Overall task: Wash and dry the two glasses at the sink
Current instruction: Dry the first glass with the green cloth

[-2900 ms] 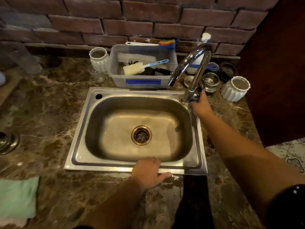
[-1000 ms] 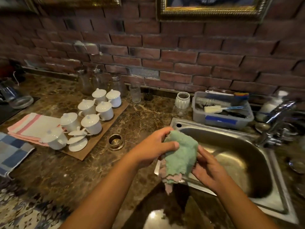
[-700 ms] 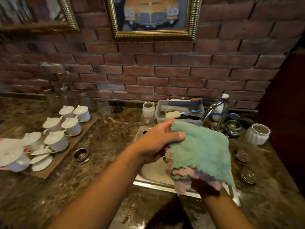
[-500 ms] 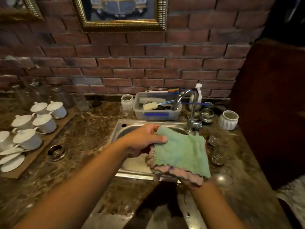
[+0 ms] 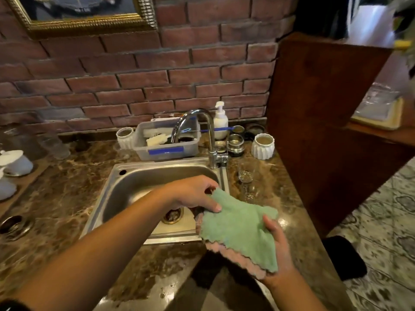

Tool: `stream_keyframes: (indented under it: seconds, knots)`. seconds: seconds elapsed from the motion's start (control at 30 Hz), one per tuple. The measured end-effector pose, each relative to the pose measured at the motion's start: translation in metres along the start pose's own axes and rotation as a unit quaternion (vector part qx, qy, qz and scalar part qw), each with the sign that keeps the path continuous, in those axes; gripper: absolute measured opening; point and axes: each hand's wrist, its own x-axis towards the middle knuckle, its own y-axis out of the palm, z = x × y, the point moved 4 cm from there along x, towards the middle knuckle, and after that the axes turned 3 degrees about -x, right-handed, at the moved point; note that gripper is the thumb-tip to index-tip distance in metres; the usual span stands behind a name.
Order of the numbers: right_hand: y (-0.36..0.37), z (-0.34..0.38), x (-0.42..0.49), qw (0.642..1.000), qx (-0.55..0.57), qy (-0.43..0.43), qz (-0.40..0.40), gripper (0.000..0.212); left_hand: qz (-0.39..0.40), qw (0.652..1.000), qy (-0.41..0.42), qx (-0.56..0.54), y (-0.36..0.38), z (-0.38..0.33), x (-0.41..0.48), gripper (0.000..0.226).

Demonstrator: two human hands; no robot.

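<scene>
left hand [image 5: 195, 194] pinches the green cloth [image 5: 240, 230] at its top corner — right hand [image 5: 278, 242] clasps the lower edge (thumb on top). two glasses [image 5: 246, 172] stand on the counter [image 5: 67, 187] just right of the sink [image 5: 157, 163].

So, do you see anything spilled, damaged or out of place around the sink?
Only the countertop in front of the sink: it shines wet, as if water splashed out. The two glasses stand right of the sink, and left hand and right hand hold the green cloth; nothing looks broken.
</scene>
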Motion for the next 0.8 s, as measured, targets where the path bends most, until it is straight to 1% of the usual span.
stream_keyframes:
  seconds: [0.03,0.07,0.1,0.13,0.17,0.23,0.27,0.33,0.37,0.4,0.47,0.5,0.53,0.57,0.6,0.67,0.73,0.8]
  knots:
    - [-0.021,-0.005,0.005,0.995,-0.076,0.07,-0.01,0.089,0.023,0.999,0.004,0.032,0.005,-0.007,0.008,0.02]
    - [-0.032,-0.001,0.008,0.994,-0.089,0.066,0.004,0.094,0.041,0.996,0.008,0.074,0.01,-0.013,0.017,0.021]
    - [-0.051,-0.003,-0.001,0.99,-0.124,0.072,-0.01,0.101,0.057,0.991,0.013,0.117,0.014,-0.019,0.027,0.022]
    - [-0.063,0.005,0.002,0.991,-0.114,0.054,-0.042,0.107,0.069,0.986,0.014,0.15,0.018,-0.024,0.038,0.022]
    - [-0.066,0.016,0.005,0.99,-0.113,0.044,-0.066,0.109,0.079,0.981,0.011,0.177,0.022,-0.027,0.049,0.021]
    - [-0.075,0.031,0.003,0.992,-0.095,0.031,-0.077,0.104,0.085,0.973,0.012,0.213,0.031,-0.035,0.073,0.023]
    - [-0.082,0.038,0.003,0.991,-0.098,0.011,-0.088,0.104,0.081,0.973,0.014,0.218,0.035,-0.039,0.085,0.025]
    - [-0.088,0.055,0.002,0.99,-0.091,0.005,-0.111,0.112,0.059,0.976,0.026,0.207,0.042,-0.045,0.11,0.023]
    - [-0.09,0.063,0.002,0.99,-0.087,0.008,-0.109,0.113,0.034,0.977,0.038,0.207,0.044,-0.047,0.123,0.021]
    - [-0.095,0.072,0.004,0.989,-0.087,-0.002,-0.116,0.107,0.0,0.975,0.05,0.217,0.045,-0.047,0.134,0.021]
    - [-0.101,0.085,0.003,0.987,-0.075,-0.017,-0.141,0.086,-0.065,0.964,0.066,0.248,0.048,-0.044,0.153,0.032]
    - [-0.107,0.092,0.004,0.987,-0.057,-0.023,-0.146,0.086,-0.086,0.96,0.07,0.257,0.05,-0.041,0.162,0.041]
    - [-0.114,0.098,0.007,0.985,-0.05,-0.031,-0.161,0.096,-0.096,0.958,0.072,0.259,0.052,-0.038,0.169,0.05]
    - [-0.119,0.102,0.01,0.984,-0.045,-0.034,-0.166,0.109,-0.094,0.958,0.068,0.263,0.055,-0.034,0.176,0.061]
    - [-0.121,0.106,0.013,0.985,-0.037,-0.039,-0.164,0.117,-0.081,0.957,0.058,0.273,0.058,-0.029,0.184,0.072]
    - [-0.124,0.113,0.019,0.985,-0.035,-0.051,-0.161,0.118,-0.046,0.949,0.038,0.31,0.066,-0.022,0.197,0.087]
    - [-0.126,0.118,0.025,0.985,-0.03,-0.056,-0.159,0.117,-0.023,0.938,0.033,0.345,0.073,-0.018,0.207,0.087]
    - [-0.128,0.122,0.029,0.988,-0.012,-0.06,-0.143,0.117,-0.013,0.924,0.036,0.381,0.077,-0.019,0.213,0.081]
